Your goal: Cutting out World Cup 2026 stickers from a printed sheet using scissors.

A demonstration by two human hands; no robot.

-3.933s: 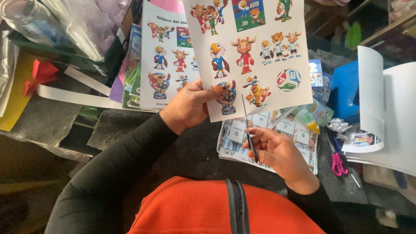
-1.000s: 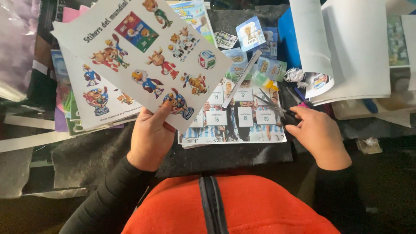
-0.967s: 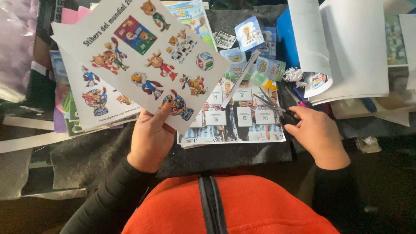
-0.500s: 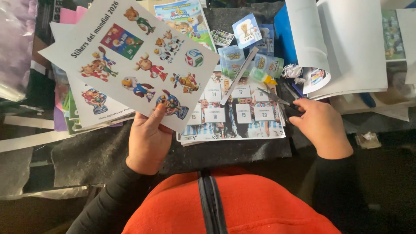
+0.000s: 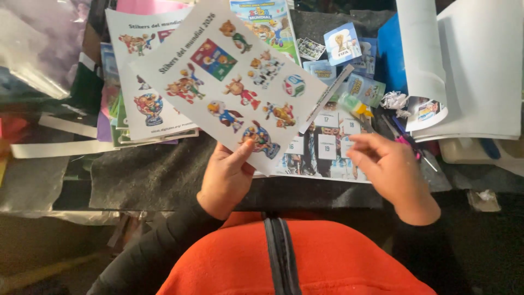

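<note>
In the head view, your left hand [image 5: 226, 177] pinches the lower corner of a white sticker sheet [image 5: 229, 82] printed with cartoon mascots, thumb on top over the bottom figure and the other fingers hidden beneath. The sheet tilts up across the middle of the frame, over a second, similar sheet [image 5: 139, 82] lying on a stack of coloured paper at upper left.

Your right hand [image 5: 387, 172] hovers at centre right with its fingers loosely curled and slightly spread, holding nothing that shows. It is just above a printed sheet of numbered team cards [image 5: 327, 150] on the dark felt mat [image 5: 164, 175].

Held by one corner only, the sticker sheet could sag, crease or slip from your pinch. A small green glue bottle [image 5: 355, 105] lies just beyond your right fingertips, and pink-handled scissors [image 5: 409, 145] are partly hidden behind that hand at the right; a careless sweep could knock either into the clutter.

No box, tray or other container shows clearly. Loose sticker packets [image 5: 363, 87] simply lie near the top centre, beside curled white sheets [image 5: 475, 71] at upper right.
</note>
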